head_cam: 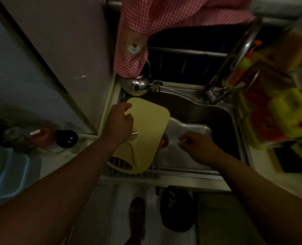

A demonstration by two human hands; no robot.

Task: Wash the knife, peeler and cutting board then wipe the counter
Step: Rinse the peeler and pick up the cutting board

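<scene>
Two hands meet over the sink [225,119]: your left hand [119,124] grips the yellow cutting board [149,128] by its left edge, steadying it on the near-left rack [134,172], while your right hand [198,145] curls mid-basin, its hold unclear.

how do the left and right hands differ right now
The left hand lies on the yellow cutting board at the left edge of the sink; the right hand hangs over the open basin, seemingly holding nothing. The left hand reaches farther from the body than the right hand. Both have curled fingers; the dim light hides whether the left hand grips the board.
</scene>
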